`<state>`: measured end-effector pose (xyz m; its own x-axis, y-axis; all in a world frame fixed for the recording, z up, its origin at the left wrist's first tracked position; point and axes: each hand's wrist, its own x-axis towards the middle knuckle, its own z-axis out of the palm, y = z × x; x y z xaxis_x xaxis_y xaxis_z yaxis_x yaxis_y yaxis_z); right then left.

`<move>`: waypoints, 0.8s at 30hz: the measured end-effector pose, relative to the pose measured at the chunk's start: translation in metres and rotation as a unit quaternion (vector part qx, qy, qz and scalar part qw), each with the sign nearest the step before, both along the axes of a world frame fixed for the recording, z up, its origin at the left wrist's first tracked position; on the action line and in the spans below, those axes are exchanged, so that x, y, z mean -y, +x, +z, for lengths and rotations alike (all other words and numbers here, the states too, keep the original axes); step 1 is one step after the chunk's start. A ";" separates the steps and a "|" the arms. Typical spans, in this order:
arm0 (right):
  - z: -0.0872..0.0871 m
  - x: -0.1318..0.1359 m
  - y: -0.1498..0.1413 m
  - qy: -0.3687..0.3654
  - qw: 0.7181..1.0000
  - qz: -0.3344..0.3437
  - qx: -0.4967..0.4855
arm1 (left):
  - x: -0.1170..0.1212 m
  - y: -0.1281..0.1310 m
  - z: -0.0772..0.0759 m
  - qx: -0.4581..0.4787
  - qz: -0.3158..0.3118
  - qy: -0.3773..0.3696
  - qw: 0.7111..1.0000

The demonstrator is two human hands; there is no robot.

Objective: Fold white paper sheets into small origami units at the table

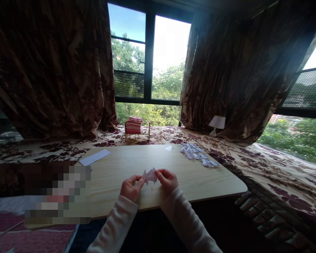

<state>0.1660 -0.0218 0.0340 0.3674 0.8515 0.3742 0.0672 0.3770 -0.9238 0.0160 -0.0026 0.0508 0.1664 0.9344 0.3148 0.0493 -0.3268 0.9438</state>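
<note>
Between my two hands is a small piece of folded white paper (pixel 150 175) with pointed corners, held just above the table's near part. My left hand (pixel 131 188) pinches its left end between thumb and fingers. At the other end, my right hand (pixel 168 180) grips the paper the same way. The other fingers of both hands are curled in. Several similar folded paper pieces (pixel 193 151) lie in a pile at the table's far right. A small white paper triangle (pixel 168 148) rests near the far edge.
The pale wooden table (pixel 116 196) has rounded corners. A white paper strip (pixel 94 157) lies at its far left. Behind it, on a flowered cloth ledge, stand a small rack with folded striped cloths (pixel 134 125) and a small lamp (pixel 217 122). A blurred patch covers the left corner.
</note>
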 end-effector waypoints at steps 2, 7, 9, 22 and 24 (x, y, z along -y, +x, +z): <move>0.000 0.000 -0.002 -0.001 1.000 -0.001 -0.005 | -0.002 0.000 -0.003 0.013 0.021 -0.006 1.000; 0.001 0.002 -0.006 -0.008 1.000 0.011 -0.012 | -0.006 -0.002 -0.008 0.032 0.051 0.005 0.998; 0.002 0.004 -0.006 -0.013 1.000 0.024 -0.009 | -0.005 -0.003 -0.008 0.030 0.054 0.017 0.998; -0.001 0.011 0.024 -0.087 0.994 -0.005 -0.063 | -0.005 0.000 -0.002 0.039 0.091 0.025 0.995; 0.002 0.016 0.051 -0.105 0.991 -0.053 -0.066 | -0.005 0.001 -0.003 0.046 0.095 0.013 0.994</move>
<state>0.2174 -0.0381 0.0362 0.4924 0.8599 0.1346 -0.0311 0.1719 -0.9846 0.0169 0.0023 0.0483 -0.0425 0.9377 0.3447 0.0256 -0.3439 0.9386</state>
